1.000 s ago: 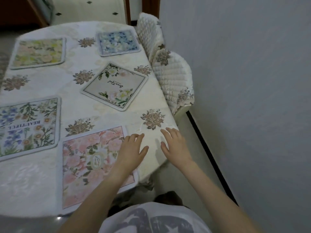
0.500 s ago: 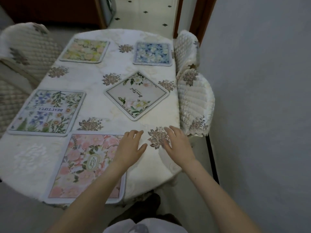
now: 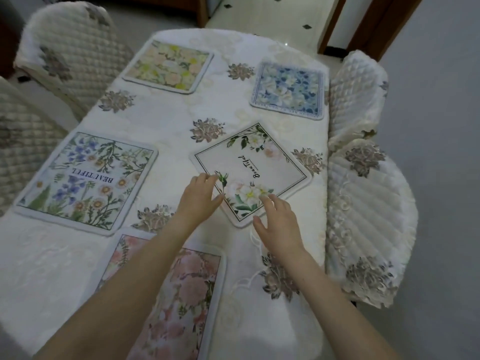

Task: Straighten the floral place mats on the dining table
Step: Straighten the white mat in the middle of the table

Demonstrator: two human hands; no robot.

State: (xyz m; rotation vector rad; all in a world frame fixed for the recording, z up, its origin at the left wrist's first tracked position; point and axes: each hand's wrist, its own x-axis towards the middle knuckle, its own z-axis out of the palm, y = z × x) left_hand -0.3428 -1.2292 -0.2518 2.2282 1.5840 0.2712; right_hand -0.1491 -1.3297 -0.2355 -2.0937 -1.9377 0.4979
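Observation:
Several floral place mats lie on the white dining table. A white mat with script lettering sits turned like a diamond, crooked against the others. My left hand rests open at its near left edge, fingertips touching the mat. My right hand hovers open over its near corner, fingers spread. A pink mat lies under my left forearm. A blue-flowered "BEAUTIFUL" mat lies at the left. A yellow mat and a blue-and-white mat sit at the far end.
Quilted chair covers stand along the right side and at the far left. A grey wall runs close on the right. A doorway with a tiled floor opens beyond the table's far end.
Both hands have moved forward from the near pink mat and table edge to the crooked white mat. The view has shifted closer over the table.

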